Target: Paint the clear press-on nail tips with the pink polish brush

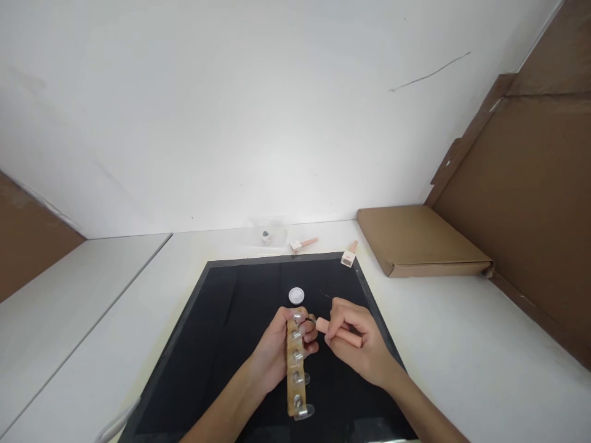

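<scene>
My left hand (pixel 273 352) grips the far end of an amber-coloured strip (pixel 290 368), fingers wrapped behind it. Several transparent nail tips (pixel 298 377) stand along the strip in a row. In my right hand (pixel 357 347) is a nail polish brush (pixel 340 333) with a pink handle, pinched between thumb and fingers. Its bristle end points left, close to the nail tip at the strip's far end; whether they touch I cannot tell. Just beyond my left hand lies a small round white dish (pixel 296 296).
Under my hands lies a black mat (pixel 244 314) on a white table. Two small pale bottles with pink stems, one (pixel 296 246) behind the mat and another (pixel 348 258) at its corner, stand near a transparent plastic bag (pixel 272 235). A flat cardboard box (pixel 420 237) sits at right.
</scene>
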The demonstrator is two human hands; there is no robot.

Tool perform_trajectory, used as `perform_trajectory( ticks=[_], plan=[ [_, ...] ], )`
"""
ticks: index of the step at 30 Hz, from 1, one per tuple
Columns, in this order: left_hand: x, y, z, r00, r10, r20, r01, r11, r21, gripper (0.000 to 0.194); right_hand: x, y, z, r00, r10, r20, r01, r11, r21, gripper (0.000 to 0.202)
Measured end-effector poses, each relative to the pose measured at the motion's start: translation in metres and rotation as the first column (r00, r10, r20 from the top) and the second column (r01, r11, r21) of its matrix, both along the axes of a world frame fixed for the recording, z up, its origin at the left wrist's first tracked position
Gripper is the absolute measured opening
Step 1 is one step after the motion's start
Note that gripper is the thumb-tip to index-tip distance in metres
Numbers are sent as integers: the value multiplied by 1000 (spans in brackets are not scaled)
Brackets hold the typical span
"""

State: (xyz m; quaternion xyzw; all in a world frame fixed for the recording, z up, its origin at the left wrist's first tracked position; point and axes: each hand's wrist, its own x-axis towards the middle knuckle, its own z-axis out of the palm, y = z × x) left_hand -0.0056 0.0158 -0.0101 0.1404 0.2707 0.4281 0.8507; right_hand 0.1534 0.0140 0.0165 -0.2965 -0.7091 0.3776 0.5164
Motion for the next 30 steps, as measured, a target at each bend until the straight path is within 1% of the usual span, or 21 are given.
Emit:
perform_trajectory(
  ticks=[3,6,10,13,16,19,21,23,26,30],
  plan=[
    [0,0,1,1000,6,-22,-6,1000,15,16,1,0,1,1000,7,-11,-7,1000,-20,19],
    [0,-1,4,995,26,-91,-25,1000,15,16,1,0,0,999,41,-19,-41,999,-21,18],
    [0,-3,5,991,26,-134,-16,997,74,17,1,-2,0,997,66,-48,-68,997,-39,17],
    [-1,-5,2,990,0,-140,16,994,109,13,2,-3,-2,986,96,-133,-112,986,-120,12],
    [-2,-7,0,992,-18,-128,36,989,142,12,4,1,-8,964,110,-243,-163,964,-209,9],
    [-2,-7,0,992,-38,-123,59,984,170,16,6,5,-15,943,103,-316,-192,946,-263,16],
    [-2,-6,1,990,-53,-128,76,980,185,17,6,7,-17,934,101,-341,-203,940,-276,18],
    [-2,-6,1,988,-65,-139,92,976,198,16,5,7,-17,938,94,-334,-190,944,-268,18],
    [-2,-6,0,984,-73,-163,107,972,208,16,4,5,-13,956,84,-282,-160,952,-260,21],
    [-2,-7,-3,981,-73,-182,113,968,222,18,3,4,-11,966,92,-243,-159,949,-271,24]
  ],
)
